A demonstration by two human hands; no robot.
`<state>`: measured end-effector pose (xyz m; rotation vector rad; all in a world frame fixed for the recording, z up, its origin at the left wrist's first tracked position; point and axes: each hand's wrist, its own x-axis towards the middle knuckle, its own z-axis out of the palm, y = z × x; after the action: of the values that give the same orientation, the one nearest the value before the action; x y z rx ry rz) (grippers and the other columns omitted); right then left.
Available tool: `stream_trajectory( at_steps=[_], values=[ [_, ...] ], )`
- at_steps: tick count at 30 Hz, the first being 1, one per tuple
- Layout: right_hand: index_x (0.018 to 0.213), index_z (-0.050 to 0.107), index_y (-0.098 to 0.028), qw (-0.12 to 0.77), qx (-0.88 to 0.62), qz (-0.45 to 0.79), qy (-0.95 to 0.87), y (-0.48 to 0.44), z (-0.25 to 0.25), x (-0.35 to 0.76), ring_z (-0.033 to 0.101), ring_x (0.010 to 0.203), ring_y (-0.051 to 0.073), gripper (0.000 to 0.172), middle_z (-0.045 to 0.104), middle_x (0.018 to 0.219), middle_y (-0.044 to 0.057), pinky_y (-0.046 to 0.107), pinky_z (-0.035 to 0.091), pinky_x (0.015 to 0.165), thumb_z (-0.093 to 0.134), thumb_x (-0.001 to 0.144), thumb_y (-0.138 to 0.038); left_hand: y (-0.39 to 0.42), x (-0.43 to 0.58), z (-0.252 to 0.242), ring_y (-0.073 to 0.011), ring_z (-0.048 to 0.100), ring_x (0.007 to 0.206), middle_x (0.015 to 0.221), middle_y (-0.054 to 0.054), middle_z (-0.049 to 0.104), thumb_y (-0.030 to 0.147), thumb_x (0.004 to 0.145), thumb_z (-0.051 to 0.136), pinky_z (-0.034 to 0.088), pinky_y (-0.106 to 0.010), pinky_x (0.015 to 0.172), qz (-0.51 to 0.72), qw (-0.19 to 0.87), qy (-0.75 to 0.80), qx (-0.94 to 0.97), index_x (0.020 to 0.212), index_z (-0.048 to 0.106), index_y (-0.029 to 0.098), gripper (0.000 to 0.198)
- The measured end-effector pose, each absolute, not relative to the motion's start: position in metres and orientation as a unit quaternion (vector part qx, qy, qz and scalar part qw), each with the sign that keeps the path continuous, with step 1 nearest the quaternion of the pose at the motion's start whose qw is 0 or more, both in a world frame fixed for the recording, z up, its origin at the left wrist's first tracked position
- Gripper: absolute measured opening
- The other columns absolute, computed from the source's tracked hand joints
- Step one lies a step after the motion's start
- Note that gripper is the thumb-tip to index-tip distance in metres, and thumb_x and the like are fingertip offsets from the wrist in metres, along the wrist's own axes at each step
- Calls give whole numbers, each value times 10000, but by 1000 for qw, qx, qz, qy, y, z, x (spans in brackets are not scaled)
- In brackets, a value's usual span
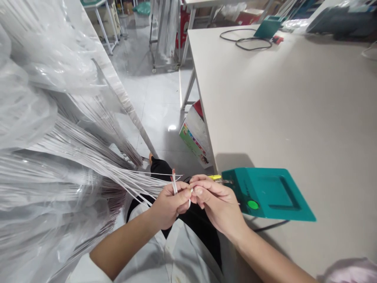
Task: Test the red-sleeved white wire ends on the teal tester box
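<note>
My left hand (172,202) is closed on white wires (175,184), whose short ends with reddish tips stick up past the thumb. Fingertips of my right hand (216,200) pinch a white wire end right beside my left thumb; the exact tip is hidden between the fingers. A long bundle of white wires (118,171) runs from the left toward my left hand. Just right of my right hand, a green device (265,192) with a bright green round button sits at the table edge. Something yellow (215,177) shows behind my right fingers, near the device's metal part.
A pale table (279,106) extends to the right. On its far side lie another green device (269,26), a black cable (250,43) and a red clip. Plastic-wrapped wire bundles (53,78) hang on a rack at left. A printed box (196,135) stands beside the table.
</note>
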<state>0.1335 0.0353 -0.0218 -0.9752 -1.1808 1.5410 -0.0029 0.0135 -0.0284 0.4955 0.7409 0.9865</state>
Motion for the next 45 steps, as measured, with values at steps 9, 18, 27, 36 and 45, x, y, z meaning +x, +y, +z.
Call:
stream_trajectory(
  at_steps=[9, 18, 27, 36, 45],
  values=[
    [766, 724, -253, 469, -371, 659, -456, 34, -27, 132, 548, 654, 100, 98, 625, 825, 34, 195, 425, 475, 633, 795, -274, 11, -3, -29, 16, 207, 364, 558, 57, 427, 324, 730, 693, 89, -176, 389, 412, 858, 272, 138, 670, 500, 121, 286],
    [638, 639, -191, 450, -445, 558, -537, 32, -16, 131, 572, 713, 140, 190, 604, 741, 37, 239, 474, 567, 602, 802, -279, 11, -7, -33, 10, 231, 400, 604, 15, 479, 309, 769, 655, 101, -189, 418, 411, 837, 312, 183, 660, 538, 99, 265],
    [940, 663, -206, 450, -471, 527, -546, 32, -10, 143, 580, 591, 114, 225, 646, 893, 68, 232, 491, 470, 561, 826, -371, 14, -5, -30, 0, 206, 387, 549, 31, 454, 369, 735, 672, 93, -195, 406, 392, 829, 345, 200, 667, 557, 107, 294],
    [674, 659, -207, 454, -451, 403, -654, 38, -10, 141, 603, 679, 144, 148, 641, 683, 30, 266, 498, 616, 592, 806, -223, 11, -5, -33, -20, 250, 401, 533, 25, 506, 379, 699, 695, 137, -211, 414, 412, 706, 486, 310, 722, 627, 116, 273],
    [683, 662, -199, 455, -414, 585, -529, 38, -21, 138, 597, 741, 164, 224, 640, 709, 41, 289, 509, 642, 571, 826, -344, 14, 2, -29, 3, 210, 388, 536, 46, 442, 334, 671, 726, 129, -185, 398, 421, 799, 391, 179, 672, 585, 109, 265]
  ],
)
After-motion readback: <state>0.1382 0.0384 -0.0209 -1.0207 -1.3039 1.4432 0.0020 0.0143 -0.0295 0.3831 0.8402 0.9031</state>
